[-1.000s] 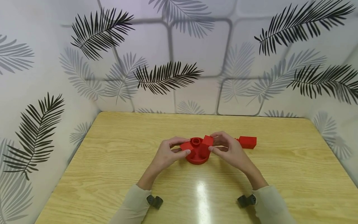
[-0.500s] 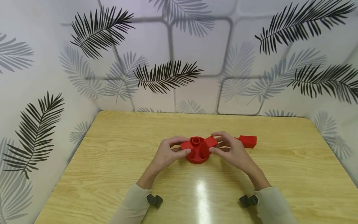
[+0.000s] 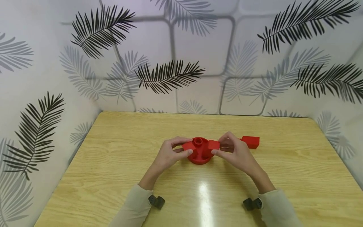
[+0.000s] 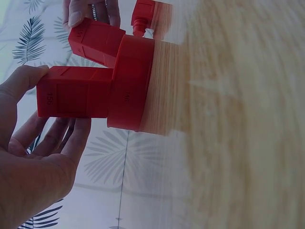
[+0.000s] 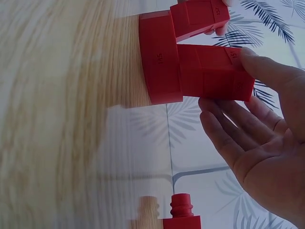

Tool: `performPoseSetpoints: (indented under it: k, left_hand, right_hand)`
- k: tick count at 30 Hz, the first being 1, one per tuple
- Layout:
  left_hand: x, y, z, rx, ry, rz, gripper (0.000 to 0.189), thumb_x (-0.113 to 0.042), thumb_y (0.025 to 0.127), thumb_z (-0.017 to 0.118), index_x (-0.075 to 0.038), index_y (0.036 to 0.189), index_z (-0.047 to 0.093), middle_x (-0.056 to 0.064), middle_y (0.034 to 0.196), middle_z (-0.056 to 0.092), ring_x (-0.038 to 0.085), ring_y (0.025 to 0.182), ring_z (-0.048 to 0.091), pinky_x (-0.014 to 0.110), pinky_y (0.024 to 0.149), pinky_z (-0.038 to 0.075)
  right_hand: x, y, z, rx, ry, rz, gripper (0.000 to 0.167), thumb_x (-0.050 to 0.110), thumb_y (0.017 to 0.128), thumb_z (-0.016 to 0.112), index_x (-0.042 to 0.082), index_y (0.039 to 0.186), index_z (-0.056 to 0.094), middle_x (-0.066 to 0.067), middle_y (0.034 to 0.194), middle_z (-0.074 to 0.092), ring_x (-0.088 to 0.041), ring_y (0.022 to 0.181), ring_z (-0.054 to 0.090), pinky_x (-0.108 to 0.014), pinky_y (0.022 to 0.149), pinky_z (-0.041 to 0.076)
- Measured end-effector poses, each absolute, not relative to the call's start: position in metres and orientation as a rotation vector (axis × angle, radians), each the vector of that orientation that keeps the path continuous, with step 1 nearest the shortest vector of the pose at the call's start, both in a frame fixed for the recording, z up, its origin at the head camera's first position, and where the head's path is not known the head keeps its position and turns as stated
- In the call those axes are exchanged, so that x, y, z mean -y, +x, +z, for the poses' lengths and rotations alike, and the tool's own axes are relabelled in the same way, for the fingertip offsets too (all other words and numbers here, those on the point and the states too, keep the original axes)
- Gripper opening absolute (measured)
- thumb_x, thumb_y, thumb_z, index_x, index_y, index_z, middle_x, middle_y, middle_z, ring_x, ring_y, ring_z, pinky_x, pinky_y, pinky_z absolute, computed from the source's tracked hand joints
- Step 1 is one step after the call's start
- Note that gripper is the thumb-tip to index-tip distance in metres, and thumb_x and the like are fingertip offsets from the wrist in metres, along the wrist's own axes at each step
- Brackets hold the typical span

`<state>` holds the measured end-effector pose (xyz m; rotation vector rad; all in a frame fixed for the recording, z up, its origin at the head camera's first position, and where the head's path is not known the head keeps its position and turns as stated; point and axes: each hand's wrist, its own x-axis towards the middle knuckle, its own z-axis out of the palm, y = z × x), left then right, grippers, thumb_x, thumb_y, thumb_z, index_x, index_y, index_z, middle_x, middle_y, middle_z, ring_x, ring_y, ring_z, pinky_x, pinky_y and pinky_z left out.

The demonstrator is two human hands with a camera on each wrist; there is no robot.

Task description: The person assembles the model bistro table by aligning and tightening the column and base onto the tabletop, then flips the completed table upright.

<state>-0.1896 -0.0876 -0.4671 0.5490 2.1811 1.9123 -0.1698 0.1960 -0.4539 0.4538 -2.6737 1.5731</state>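
A round red base [image 3: 199,162] with raised sockets rests on the wooden table. Two red blocks stand up from it: the left block [image 4: 71,91] and the right block [image 5: 217,71], both with embossed digits. My left hand [image 3: 169,155] holds the left block between thumb and fingers. The top of the right block is pinched by my right hand [image 3: 237,155], thumb in front and fingers behind. At the back of the base an unfilled round socket [image 3: 198,141] shows. The lower ends of both blocks are hidden inside the base.
Another red block [image 3: 250,142] lies on the table just beyond the right hand; its threaded stub [image 5: 181,206] shows in the right wrist view. A leaf-patterned backdrop [image 3: 198,94] rises behind the wooden table [image 3: 119,135].
The right block has turned about its upright axis, and the right hand's fingers have shifted slightly to the right with it. My left hand keeps its grip in place.
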Motion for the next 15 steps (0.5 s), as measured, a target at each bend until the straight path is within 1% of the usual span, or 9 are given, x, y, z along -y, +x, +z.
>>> performPoseSetpoints:
  k: [4,9,11,15]
  left_hand:
    - [0.087,-0.1901,-0.467,-2.179,0.543,1.915,0.04,-0.006,0.09,0.079,0.003,0.127,0.069,0.011,0.125,0.068,0.025,0.118,0.063,0.032,0.096,0.057]
    - [0.0868,-0.1907,-0.4675,-2.177,0.546,1.914,0.039,-0.007,0.09,0.079,0.002,0.127,0.07,0.01,0.125,0.068,0.025,0.117,0.063,0.032,0.096,0.057]
    - [0.0869,-0.1906,-0.4675,-2.176,0.548,1.912,0.04,-0.007,0.09,0.079,0.002,0.127,0.07,0.01,0.125,0.068,0.025,0.117,0.064,0.032,0.095,0.057]
    - [0.0873,-0.1896,-0.4669,-2.167,0.553,1.916,0.04,-0.007,0.09,0.079,0.003,0.128,0.069,0.011,0.125,0.068,0.025,0.117,0.063,0.032,0.096,0.056]
  right_hand:
    - [-0.195,-0.1692,-0.4544,2.689,0.439,1.541,0.041,0.029,0.085,0.087,0.016,0.111,0.059,-0.005,0.111,0.074,-0.024,0.103,0.072,-0.047,0.091,0.06]
    - [-0.1937,-0.1693,-0.4567,2.697,0.483,1.506,0.047,0.03,0.088,0.084,0.015,0.125,0.061,-0.005,0.115,0.073,-0.023,0.103,0.071,-0.044,0.09,0.06]
    - [-0.193,-0.169,-0.4571,2.697,0.502,1.488,0.047,0.031,0.089,0.083,0.015,0.128,0.064,-0.003,0.115,0.073,-0.021,0.102,0.071,-0.042,0.089,0.061]
    - [-0.1909,-0.1671,-0.4561,2.683,0.509,1.456,0.04,0.03,0.089,0.083,0.015,0.124,0.07,0.0,0.111,0.073,-0.018,0.097,0.072,-0.041,0.087,0.062]
